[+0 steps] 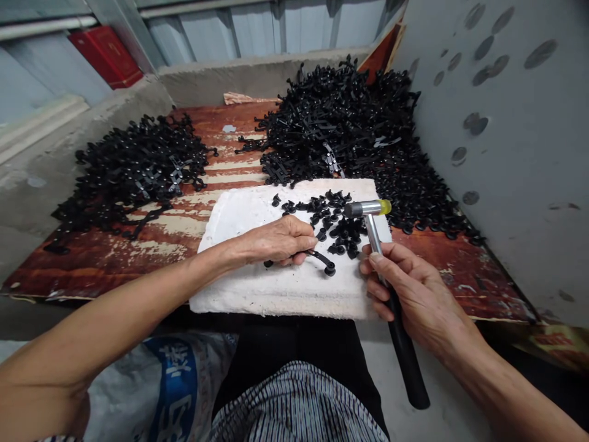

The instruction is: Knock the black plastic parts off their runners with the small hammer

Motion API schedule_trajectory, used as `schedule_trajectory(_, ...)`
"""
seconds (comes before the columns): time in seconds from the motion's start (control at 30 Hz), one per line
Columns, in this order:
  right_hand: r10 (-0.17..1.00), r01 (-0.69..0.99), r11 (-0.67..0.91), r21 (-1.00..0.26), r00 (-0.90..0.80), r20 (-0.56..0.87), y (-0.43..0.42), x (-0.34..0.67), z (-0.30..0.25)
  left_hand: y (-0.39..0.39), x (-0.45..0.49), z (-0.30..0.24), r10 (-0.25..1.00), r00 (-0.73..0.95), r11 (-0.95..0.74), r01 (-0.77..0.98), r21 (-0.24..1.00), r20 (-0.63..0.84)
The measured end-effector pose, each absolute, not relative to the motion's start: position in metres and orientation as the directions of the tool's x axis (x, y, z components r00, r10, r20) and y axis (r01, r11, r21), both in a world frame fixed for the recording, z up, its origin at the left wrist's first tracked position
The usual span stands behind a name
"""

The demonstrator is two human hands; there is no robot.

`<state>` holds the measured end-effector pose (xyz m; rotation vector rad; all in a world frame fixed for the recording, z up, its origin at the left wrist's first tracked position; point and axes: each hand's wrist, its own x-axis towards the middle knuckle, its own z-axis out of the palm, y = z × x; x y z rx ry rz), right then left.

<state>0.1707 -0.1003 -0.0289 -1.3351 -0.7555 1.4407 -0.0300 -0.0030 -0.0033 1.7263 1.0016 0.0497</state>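
Note:
My left hand (289,238) is closed around a black linkage arm (322,258) over the white foam block (239,288). One end of the arm, with a round knob, sticks out to the right of my fingers. In my right hand (409,279) is a small mallet (373,233), held by its shaft at the top of the black grip. Its head has one dark face and one yellow face and points up, over the block's right side. Small black round-headed plugs (343,230) lie scattered on the block between my hands.
A big heap of black linkage parts (340,116) rises at the back right, and a smaller heap (138,156) lies on the left of the worn red-brown board (184,215). A grey panel (515,153) bounds the right. Below left is a printed sack (161,387).

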Motion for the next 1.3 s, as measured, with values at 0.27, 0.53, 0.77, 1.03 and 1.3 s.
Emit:
schedule_trajectory(0.27,0.939,-0.231,-0.311,-0.922,0.078,-0.336,-0.099,0.172,-0.027,-0.002,-0.025,-0.001,0.638,0.651,-0.092,0.595,0.799,-0.411)
schedule_trajectory(0.53,0.946,-0.223,-0.298,-0.928,0.059,-0.318,-0.101,0.172,-0.031,-0.005,-0.026,0.002,0.643,0.619,-0.039,0.614,0.788,-0.451)
schedule_trajectory(0.77,0.997,0.272,-0.077,-0.959,0.019,-0.074,-0.101,0.181,-0.022,-0.001,-0.021,0.007,0.654,0.593,-0.06,0.66,0.749,-0.47)
schedule_trajectory(1.03,0.86,0.756,0.409,-0.511,-0.131,0.494,-0.102,0.185,-0.014,-0.001,-0.023,0.006,0.66,0.593,-0.038,0.64,0.767,-0.462)
schedule_trajectory(1.3,0.82,0.724,0.457,-0.517,-0.119,0.559,-0.101,0.184,-0.017,-0.002,-0.022,0.005,0.647,0.569,0.037,0.642,0.766,-0.508)
